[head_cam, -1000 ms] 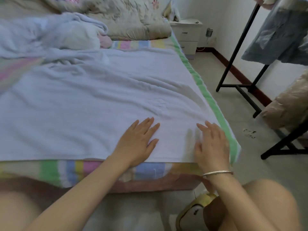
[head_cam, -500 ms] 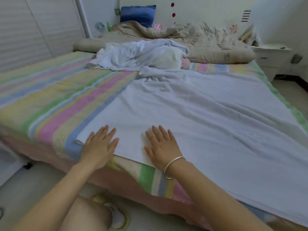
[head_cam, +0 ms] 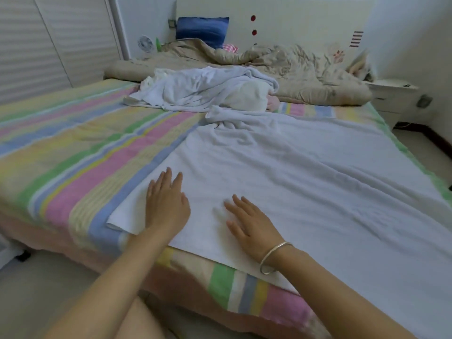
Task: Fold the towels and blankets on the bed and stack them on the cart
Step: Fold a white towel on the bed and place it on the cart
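spread white towel [head_cam: 293, 182]: lies open in one layer on the near right part of the bed [head_cam: 73, 148], its near edge along the mattress edge and its far end rumpled. it may be a thin blanket; the weave is too soft to tell.
left hand [head_cam: 166, 201]: palm down near the towel's near left corner, fingers straight and slightly apart, holding nothing.
right hand [head_cam: 249, 223]: flat on the towel near the left hand, fingers straight and spread, gripping nothing; a silver bangle [head_cam: 274, 256] sits on the wrist.
step in hand: looks like smoothing the cloth flat ahead of a first fold.
done: no folded piece shows anywhere, and this towel has no fold in it yet.
left to do: fold this one, then the heap of white towels [head_cam: 203, 89] crumpled further up the bed, and perhaps the beige quilt [head_cam: 281, 67] bunched by the headboard.
cart: not in view, so its stack cannot be judged.
progress: early, by my reading.
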The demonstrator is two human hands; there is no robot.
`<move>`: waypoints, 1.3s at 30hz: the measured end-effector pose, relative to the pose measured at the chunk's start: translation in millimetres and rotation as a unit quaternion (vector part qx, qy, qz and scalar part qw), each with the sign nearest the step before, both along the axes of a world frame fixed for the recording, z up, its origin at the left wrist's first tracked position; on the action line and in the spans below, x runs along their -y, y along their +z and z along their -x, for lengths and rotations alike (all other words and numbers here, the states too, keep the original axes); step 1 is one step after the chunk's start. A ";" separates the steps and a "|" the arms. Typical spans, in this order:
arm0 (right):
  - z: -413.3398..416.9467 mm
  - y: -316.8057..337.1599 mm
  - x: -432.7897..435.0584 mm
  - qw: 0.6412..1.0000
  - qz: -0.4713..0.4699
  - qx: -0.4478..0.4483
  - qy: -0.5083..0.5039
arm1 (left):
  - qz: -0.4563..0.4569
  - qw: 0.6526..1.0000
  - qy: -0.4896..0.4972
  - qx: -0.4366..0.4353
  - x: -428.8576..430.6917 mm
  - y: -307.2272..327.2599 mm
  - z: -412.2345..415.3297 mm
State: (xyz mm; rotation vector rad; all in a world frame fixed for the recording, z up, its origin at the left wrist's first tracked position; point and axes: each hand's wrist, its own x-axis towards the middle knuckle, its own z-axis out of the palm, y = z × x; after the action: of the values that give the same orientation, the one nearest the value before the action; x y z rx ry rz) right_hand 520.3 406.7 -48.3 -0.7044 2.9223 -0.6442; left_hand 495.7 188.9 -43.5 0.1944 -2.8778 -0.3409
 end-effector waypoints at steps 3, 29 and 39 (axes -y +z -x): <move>18.9 2.4 -65.2 0.995 -0.070 -0.007 -0.076 | -0.052 0.992 -0.114 -0.011 -78.1 3.3 19.1; 259.8 32.0 -311.3 0.940 0.063 0.091 -0.322 | 0.011 0.979 -0.193 -0.063 -305.6 0.9 199.3; 283.2 61.3 -416.1 0.842 0.278 0.222 -0.406 | -0.051 0.986 -0.160 0.025 -345.1 24.7 138.8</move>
State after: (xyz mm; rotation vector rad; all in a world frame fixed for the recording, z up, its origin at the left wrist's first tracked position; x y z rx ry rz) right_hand 237.0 822.8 13.0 0.6839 2.4588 -1.4998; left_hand 356.8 534.0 -18.9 -0.2492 -2.9395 -0.5490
